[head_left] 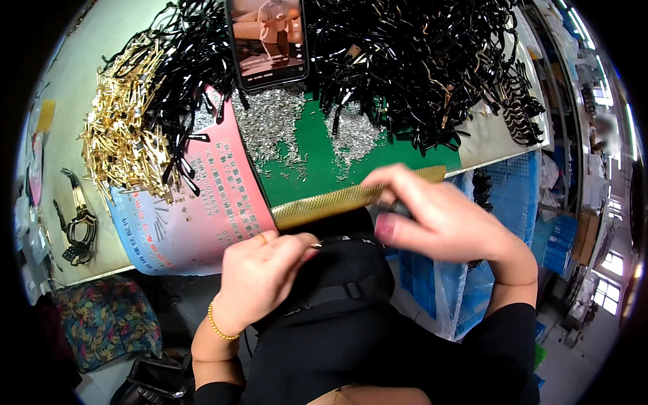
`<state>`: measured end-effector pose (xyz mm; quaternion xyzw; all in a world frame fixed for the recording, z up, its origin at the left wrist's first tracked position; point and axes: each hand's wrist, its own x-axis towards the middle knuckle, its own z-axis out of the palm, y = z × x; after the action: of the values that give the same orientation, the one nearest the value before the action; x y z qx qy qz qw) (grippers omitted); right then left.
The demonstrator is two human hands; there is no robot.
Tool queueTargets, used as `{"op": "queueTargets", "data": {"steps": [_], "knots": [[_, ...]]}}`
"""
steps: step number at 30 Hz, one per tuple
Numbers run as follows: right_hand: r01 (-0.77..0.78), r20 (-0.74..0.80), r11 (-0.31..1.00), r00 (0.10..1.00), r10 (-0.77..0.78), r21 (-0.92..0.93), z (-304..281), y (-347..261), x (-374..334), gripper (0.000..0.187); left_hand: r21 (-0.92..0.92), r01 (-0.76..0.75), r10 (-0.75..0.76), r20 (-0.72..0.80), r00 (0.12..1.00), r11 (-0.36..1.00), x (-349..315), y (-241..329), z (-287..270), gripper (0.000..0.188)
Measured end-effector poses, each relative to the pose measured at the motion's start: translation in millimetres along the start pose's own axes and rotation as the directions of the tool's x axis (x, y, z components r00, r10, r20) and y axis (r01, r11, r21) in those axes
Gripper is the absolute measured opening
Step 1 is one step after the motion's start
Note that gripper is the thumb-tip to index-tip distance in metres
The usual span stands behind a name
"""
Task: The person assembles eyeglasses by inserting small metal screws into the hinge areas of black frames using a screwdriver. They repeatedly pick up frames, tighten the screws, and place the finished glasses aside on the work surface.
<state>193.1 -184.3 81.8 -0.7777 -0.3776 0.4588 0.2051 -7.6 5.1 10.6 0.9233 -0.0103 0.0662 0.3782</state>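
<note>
In front of my body, my left hand (260,273) is closed in a pinch, palm turned inward. A tiny gold-coloured piece (316,245) glints at its fingertips. To the right, my right hand (435,219), smeared by motion, curls around a short dark object (397,205), mostly hidden by the fingers. Both hands are near the table's front edge, by a gold mesh-patterned strip (331,205). Beyond them, small silver metal pins (273,125) lie in two heaps on a green mat (312,135). A heap of slim gold metal parts (125,128) is at the left.
Glossy black slender pieces (412,61) pile up across the back, around a propped phone (270,44) showing a video. A pink-and-blue printed sheet (216,202) hangs over the front edge. Far left lies a black-and-gold curved item (82,226). Blue crates (516,192) stand at the right.
</note>
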Motion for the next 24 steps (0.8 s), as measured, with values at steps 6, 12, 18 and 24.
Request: {"op": "queueTargets", "data": {"steps": [6, 12, 18, 24], "knots": [[0.158, -0.194, 0.814, 0.930, -0.313, -0.558, 15.6, 19.3, 4.9, 0.037, -0.517, 0.319, -0.411, -0.071, 0.909, 0.794, 6.2, 8.0, 16.5, 0.014], [0.146, -0.210, 0.800, 0.924, -0.321, -0.582, 21.4, 29.5, 10.2, 0.046, -0.769, 0.291, -0.467, -0.010, 0.884, 0.568, 19.6, 9.7, 31.2, 0.020], [0.165, -0.196, 0.800, 0.923, -0.332, -0.576, 19.1, 28.7, 12.7, 0.049, -0.781, 0.318, -0.456, 0.048, 0.889, 0.538, 31.4, 12.5, 36.1, 0.020], [0.188, -0.187, 0.794, 0.917, -0.353, -0.578, 18.2, 30.1, 14.4, 0.049, -0.702, 0.325, -0.488, -0.037, 0.872, 0.634, 21.6, 10.9, 26.4, 0.019]]}}
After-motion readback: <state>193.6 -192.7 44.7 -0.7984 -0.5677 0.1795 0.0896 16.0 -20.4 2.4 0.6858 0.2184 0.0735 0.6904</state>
